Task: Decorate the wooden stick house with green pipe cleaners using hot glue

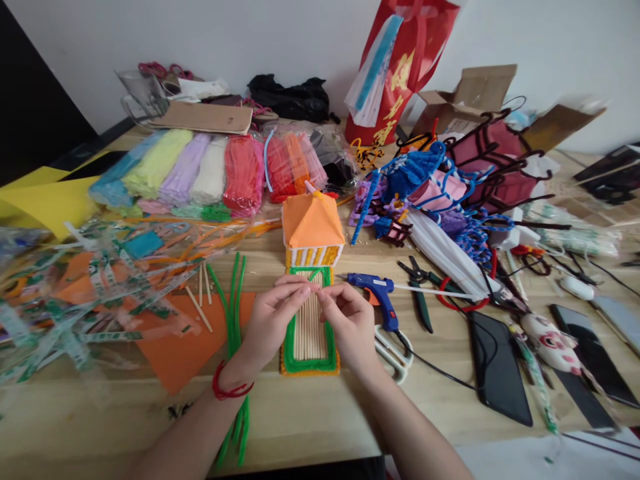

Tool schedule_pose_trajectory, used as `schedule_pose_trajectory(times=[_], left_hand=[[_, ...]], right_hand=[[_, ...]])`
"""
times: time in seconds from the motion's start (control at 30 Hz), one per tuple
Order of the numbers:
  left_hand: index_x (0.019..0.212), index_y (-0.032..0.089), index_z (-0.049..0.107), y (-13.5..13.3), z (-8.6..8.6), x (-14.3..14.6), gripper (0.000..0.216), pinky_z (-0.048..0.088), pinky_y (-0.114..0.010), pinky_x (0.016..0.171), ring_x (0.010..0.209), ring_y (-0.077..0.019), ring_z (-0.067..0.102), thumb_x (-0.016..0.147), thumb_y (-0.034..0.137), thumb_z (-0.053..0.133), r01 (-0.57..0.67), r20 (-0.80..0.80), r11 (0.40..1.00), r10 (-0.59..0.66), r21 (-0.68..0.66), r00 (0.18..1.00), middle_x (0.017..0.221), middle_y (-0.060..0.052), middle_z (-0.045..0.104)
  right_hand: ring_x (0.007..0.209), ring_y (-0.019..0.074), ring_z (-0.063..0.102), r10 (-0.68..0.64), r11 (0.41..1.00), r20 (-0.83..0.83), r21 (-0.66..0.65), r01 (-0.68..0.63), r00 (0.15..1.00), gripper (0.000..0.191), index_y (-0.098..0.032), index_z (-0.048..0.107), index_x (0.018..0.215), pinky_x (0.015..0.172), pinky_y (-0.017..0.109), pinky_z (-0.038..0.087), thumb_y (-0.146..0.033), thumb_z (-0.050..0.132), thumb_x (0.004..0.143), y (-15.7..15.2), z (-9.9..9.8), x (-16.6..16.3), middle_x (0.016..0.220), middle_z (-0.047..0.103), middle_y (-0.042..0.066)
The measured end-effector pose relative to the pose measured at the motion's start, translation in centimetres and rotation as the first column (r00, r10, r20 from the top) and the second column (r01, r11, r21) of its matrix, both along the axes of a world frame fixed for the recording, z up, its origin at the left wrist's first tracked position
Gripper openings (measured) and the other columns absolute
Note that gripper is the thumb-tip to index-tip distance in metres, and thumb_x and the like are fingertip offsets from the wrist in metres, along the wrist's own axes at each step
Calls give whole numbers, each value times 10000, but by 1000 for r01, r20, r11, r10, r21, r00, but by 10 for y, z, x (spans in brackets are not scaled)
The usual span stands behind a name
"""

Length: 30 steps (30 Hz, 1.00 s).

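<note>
Both my hands meet above a small craft panel (310,337) made of wooden sticks, edged with green and orange pipe cleaner. My left hand (275,313) is closed in a pinch, as is my right hand (350,317); the fingertips touch over the panel's upper end and seem to hold something thin that I cannot make out. A red cord circles my left wrist. Just beyond the panel stands a little house (313,230) with an orange paper roof. Green pipe cleaners (233,300) lie left of my left hand.
A blue glue gun (377,293) lies right of my hands, with white scissors (395,347), pliers (417,293) and dark phones (497,367) further right. Orange paper (175,340) and plastic wrappers (75,300) cover the left. Bagged pipe cleaners (200,170) and a red bag (400,67) stand behind.
</note>
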<state>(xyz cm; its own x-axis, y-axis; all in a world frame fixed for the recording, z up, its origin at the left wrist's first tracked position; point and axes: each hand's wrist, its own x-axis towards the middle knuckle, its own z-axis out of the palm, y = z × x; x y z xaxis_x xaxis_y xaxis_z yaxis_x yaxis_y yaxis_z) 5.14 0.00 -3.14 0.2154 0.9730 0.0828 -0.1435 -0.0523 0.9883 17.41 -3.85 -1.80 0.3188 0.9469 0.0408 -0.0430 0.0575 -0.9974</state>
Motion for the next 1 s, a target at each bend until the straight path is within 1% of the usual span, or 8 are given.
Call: schedule_pose_trajectory(times=[0.1, 0.17, 0.3, 0.4, 0.5, 0.57, 0.83, 1.0], left_hand=[[828, 210, 750, 0, -2, 0, 131, 437, -337, 940, 954, -198, 568, 781, 293, 660, 10, 33, 999, -8, -51, 999, 958, -57, 637], [823, 207, 753, 0, -2, 0, 134, 440, -341, 936, 964, -205, 564, 779, 294, 660, 10, 20, 999, -9, -42, 1000, 948, -62, 636], [832, 217, 756, 0, 3, -1, 130, 447, -322, 917, 981, -205, 558, 789, 274, 648, 6, -42, 1000, -5, 23, 999, 949, -65, 639], [838, 236, 757, 0, 7, -1, 129, 450, -315, 898, 942, -194, 573, 801, 252, 634, 1, -103, 993, 11, 114, 995, 930, -58, 646], [827, 247, 756, -1, 10, -1, 132, 455, -315, 872, 896, -188, 585, 806, 240, 627, -2, -147, 980, 31, 197, 989, 891, -52, 649], [816, 247, 757, -1, 11, -1, 130, 457, -319, 863, 883, -189, 589, 805, 241, 627, -2, -160, 977, 37, 215, 986, 883, -54, 648], [771, 225, 753, -2, 11, 1, 127, 453, -313, 871, 906, -194, 579, 798, 242, 631, 11, -106, 989, 5, 149, 994, 879, -61, 653], [765, 202, 745, -1, 6, 0, 136, 458, -295, 866, 921, -186, 575, 802, 255, 625, 31, -73, 995, -24, 97, 997, 898, -65, 639]], right_hand=[[547, 111, 424, 4, 1000, -31, -16, -4, 1000, 179, -190, 643, 715, 547, 255, 343, -360, 656, 768, 0, 1, 0, 585, 504, -32], [551, 113, 428, 4, 1000, -46, -20, -5, 999, 181, -190, 659, 717, 554, 258, 347, -366, 667, 758, 0, 1, -1, 583, 513, -29], [565, 117, 450, 10, 1000, -63, -25, -11, 998, 174, -189, 682, 734, 569, 265, 362, -361, 674, 756, -1, -1, -1, 613, 546, -16], [563, 112, 451, 9, 1000, -78, -27, -11, 997, 172, -187, 680, 735, 561, 260, 364, -359, 678, 753, -1, -1, -2, 623, 557, -15], [548, 106, 432, 7, 1000, -83, -28, -10, 996, 181, -186, 662, 722, 541, 249, 353, -364, 672, 755, 0, 0, -2, 598, 542, -24], [540, 104, 418, 9, 1000, -71, -24, -11, 997, 187, -185, 644, 707, 530, 245, 343, -364, 664, 759, 0, 1, -2, 573, 518, -33], [538, 103, 393, 26, 999, -57, -21, -27, 998, 187, -187, 590, 675, 530, 245, 319, -340, 643, 768, 0, 1, 0, 559, 474, -45], [535, 102, 385, 26, 999, -73, -25, -28, 997, 212, -188, 571, 649, 527, 243, 311, -355, 649, 754, 0, 1, 0, 548, 464, -49]])
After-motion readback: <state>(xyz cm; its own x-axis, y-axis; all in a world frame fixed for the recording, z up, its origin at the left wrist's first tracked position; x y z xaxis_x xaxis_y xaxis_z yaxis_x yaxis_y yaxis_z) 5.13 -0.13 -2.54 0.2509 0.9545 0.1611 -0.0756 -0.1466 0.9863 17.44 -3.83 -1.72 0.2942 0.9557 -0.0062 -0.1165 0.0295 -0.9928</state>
